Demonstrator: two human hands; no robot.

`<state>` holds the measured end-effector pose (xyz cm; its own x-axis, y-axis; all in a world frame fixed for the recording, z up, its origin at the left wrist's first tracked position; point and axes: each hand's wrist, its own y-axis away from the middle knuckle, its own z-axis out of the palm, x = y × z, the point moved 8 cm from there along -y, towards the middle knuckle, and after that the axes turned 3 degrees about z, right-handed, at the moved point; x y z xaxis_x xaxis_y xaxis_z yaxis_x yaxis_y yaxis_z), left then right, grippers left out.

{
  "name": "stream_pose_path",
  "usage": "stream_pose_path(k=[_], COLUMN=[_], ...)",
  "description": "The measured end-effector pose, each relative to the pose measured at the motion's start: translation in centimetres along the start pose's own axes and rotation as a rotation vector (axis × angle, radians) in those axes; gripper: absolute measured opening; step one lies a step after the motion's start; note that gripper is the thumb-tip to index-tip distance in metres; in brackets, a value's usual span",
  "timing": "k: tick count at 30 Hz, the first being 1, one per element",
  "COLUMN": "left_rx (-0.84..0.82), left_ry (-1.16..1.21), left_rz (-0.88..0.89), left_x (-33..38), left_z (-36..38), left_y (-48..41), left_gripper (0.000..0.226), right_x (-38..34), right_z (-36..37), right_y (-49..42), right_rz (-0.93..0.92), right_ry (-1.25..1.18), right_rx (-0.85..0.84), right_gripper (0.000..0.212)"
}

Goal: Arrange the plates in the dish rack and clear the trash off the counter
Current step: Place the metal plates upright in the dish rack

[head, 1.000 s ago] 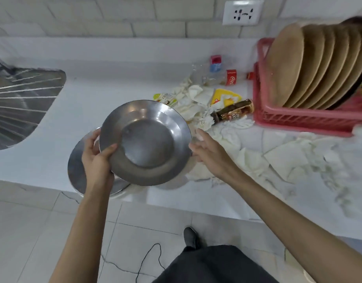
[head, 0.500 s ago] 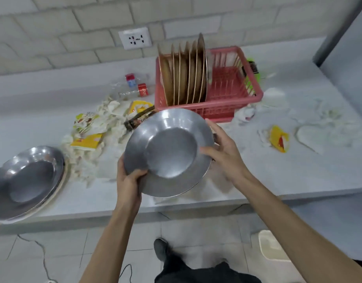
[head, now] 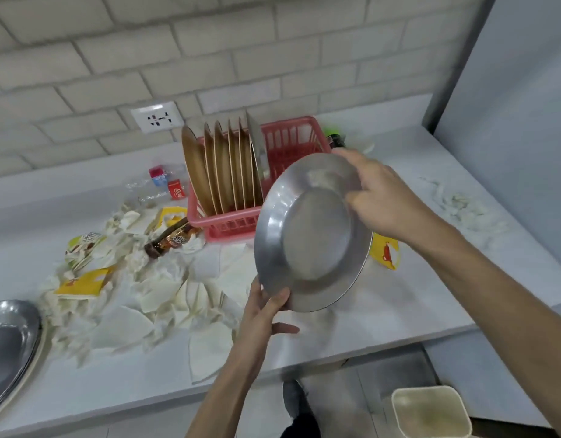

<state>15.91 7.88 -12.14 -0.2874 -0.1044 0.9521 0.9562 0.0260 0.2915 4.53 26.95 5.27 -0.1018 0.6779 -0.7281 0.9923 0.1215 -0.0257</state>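
Both hands hold a steel plate tilted up on edge above the counter, just in front of the red dish rack. The left hand pinches the plate's lower rim – thumb on the near face, fingers behind. The right hand clasps the upper rim. Brown plates stand upright in the rack's left half. Torn paper, yellow wrappers and a brown bottle litter the counter to the left – more steel plates sit at its far left edge.

A pale grey brick-pattern tiled wall carries a white wall socket; near, a light tiled floor.
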Motion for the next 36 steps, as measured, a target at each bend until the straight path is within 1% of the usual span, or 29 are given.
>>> stream_pose_path(k=[2, 4, 6, 8, 11, 15, 18, 20, 23, 25, 29, 31, 33, 36], left_rx=[-0.057, -0.08, -0.12, -0.13, -0.116, -0.152, -0.172, -0.16, -0.098, -0.081, -0.047, -0.035, -0.018, -0.04], left_ry=[-0.054, -0.135, -0.205, -0.207, -0.188, -0.268, -0.281, -0.286, -0.293, -0.27, -0.128, -0.071, -0.02, 0.008], left_rz=[0.046, 0.088, 0.118, 0.129, 0.141, 0.219, 0.249, 0.273, 0.306, 0.312, 0.283, 0.256, 0.246, 0.236], left_x=[1.4, 2.8, 3.7, 4.3, 5.0, 6.3, 6.7, 6.7, 6.4, 6.3, 5.6, 4.9, 4.6, 4.6], left_z=[1.6, 2.9, 4.2, 4.8, 4.6, 4.7, 5.1, 5.0, 4.1, 3.8, 3.3, 3.3, 3.1, 3.1], left_y=[-1.8, -3.6, -5.3, -6.8, -8.5, -9.7, -10.3, -10.8, -11.7, -12.1, -13.0, -13.3, -13.4, -13.6], left_gripper=[0.065, 0.061, 0.052, 0.045, 0.056, 0.059, 0.066, 0.067, 0.07, 0.073, 0.081, 0.081, 0.078, 0.082], right_x=[-1.3, -2.8, -4.2, -5.6, -7.3, -8.8, -8.8, -8.4, -8.0, -7.9, -7.4, -6.8, -6.3, -6.1], right_z=[-2.2, -3.8, -4.7, -4.9, -4.7, -3.7, -1.7, 0.0, 2.1, 3.1, 5.5, 6.4, 7.1, 7.8], right_y=[-1.9, -3.7, -5.5, -7.4, -10.4, -13.9, -16.2, -17.5, -19.0, -20.0, -21.4, -22.0, -22.5, -22.9], right_rz=[-0.013, -0.018, -0.011, -0.014, -0.032, -0.048, -0.037, -0.046, -0.084, -0.08, -0.016, 0.009, 0.021, 0.052], right_ry=[0.1, 0.193, 0.256, 0.287, 0.351, 0.442, 0.48, 0.521, 0.533, 0.51, 0.465, 0.46, 0.46, 0.457], right_rx=[0.038, 0.07, 0.075, 0.076, 0.101, 0.137, 0.101, 0.067, 0.058, 0.043, -0.053, -0.076, -0.092, -0.144], right_gripper=[0.075, 0.075, 0.071, 0.066, 0.059, 0.046, 0.036, 0.035, 0.041, 0.043, 0.045, 0.047, 0.044, 0.04])
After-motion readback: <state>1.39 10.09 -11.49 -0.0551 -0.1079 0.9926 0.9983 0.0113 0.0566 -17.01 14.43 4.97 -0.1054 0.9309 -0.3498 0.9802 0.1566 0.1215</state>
